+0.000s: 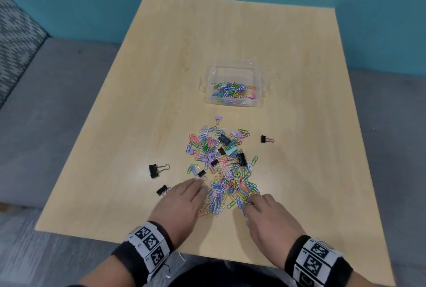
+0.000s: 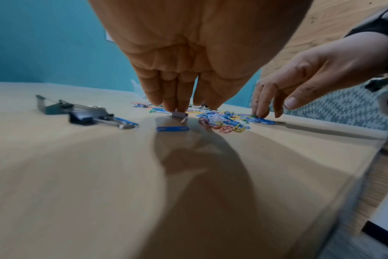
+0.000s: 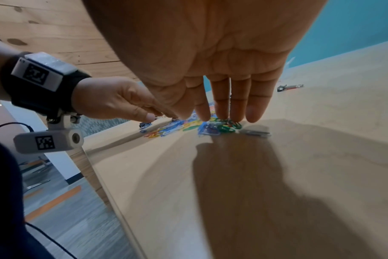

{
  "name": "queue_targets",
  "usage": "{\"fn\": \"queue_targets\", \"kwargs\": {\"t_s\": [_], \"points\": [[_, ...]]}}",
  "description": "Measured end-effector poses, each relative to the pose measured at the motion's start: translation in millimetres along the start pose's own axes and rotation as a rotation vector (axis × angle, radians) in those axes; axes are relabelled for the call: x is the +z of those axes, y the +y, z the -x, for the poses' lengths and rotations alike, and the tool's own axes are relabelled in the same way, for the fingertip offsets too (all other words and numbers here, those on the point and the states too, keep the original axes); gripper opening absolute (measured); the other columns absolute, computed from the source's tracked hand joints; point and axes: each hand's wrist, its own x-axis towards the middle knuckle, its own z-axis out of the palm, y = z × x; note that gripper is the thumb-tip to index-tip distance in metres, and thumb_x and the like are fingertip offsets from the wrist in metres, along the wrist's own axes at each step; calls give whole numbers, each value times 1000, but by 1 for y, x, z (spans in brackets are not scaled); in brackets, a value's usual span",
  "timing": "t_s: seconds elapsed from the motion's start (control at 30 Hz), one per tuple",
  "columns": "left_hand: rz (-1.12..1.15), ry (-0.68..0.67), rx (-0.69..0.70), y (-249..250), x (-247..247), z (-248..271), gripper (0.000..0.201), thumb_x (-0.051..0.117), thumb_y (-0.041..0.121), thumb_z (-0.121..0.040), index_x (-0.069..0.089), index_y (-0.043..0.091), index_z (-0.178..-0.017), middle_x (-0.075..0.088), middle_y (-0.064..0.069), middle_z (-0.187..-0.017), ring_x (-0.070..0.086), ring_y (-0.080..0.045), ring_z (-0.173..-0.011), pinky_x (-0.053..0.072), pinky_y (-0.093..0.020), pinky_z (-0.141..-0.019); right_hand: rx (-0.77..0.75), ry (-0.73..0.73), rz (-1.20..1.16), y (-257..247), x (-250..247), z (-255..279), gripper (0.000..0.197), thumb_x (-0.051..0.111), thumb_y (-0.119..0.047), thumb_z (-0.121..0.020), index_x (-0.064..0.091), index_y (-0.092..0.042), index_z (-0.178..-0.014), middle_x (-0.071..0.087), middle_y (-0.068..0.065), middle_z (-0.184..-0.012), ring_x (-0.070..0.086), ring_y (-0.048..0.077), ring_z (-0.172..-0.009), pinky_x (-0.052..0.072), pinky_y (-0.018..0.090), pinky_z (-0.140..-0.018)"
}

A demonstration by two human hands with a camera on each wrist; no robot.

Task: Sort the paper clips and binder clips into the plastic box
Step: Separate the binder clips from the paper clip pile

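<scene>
Left hand (image 1: 182, 203): palm down over the near-left edge of the pile, fingers straight and close together, tips lowered onto a small clip (image 2: 179, 114) at the pile's edge; nothing curled round it.
Right hand (image 1: 268, 215): palm down at the near-right edge of the pile, fingers nearly straight and angled down, fingertips (image 3: 224, 112) resting on green and blue paper clips (image 3: 219, 127); thumb set apart, no pinch visible.
Pile (image 1: 221, 166): coloured paper clips mixed with black and purple binder clips, spread just beyond both sets of fingertips.
Loose binder clips: two black ones (image 1: 158, 170) left of the left hand, one (image 1: 266, 139) beyond the right hand.
Box (image 1: 234, 86): clear, open, well beyond the pile, holding paper clips.
Table (image 1: 115, 125): pale wood.
</scene>
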Motion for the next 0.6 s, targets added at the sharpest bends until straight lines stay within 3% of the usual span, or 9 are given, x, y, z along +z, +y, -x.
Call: {"fn": "queue_targets", "kwargs": {"t_s": [0.13,0.23,0.4,0.6], "points": [[-87,61,103,-17,-3,15,42,54,13,-78,58,8,-119,60,-12,-126,56,-31,-115,47,-44,-96,6,-25,-1,5,-5,4,23,41,-25,-76,57,-21,-92,58,1,-97,52,25,-80,50,36,-59],[-122,95,66,-33,-8,19,38,55,12,-75,58,8,-112,61,-15,-122,58,-35,-109,50,-45,-91,28,-56,-9,9,-6,8,27,40,-25,-76,59,-22,-94,58,0,-99,54,25,-83,51,36,-61],[-154,61,-17,-10,-20,-4,55,67,25,-74,52,14,-126,52,-8,-135,50,-33,-108,50,-42,-81,38,-76,-4,7,-5,4,28,39,-25,-76,60,-21,-93,58,1,-99,53,26,-84,52,37,-63],[-194,90,48,3,-17,1,54,66,26,-75,54,17,-126,57,-2,-130,55,-32,-104,48,-42,-79,36,-72,-2,5,-5,2,25,41,-26,-77,59,-21,-94,58,0,-100,53,25,-84,51,36,-62]]}}
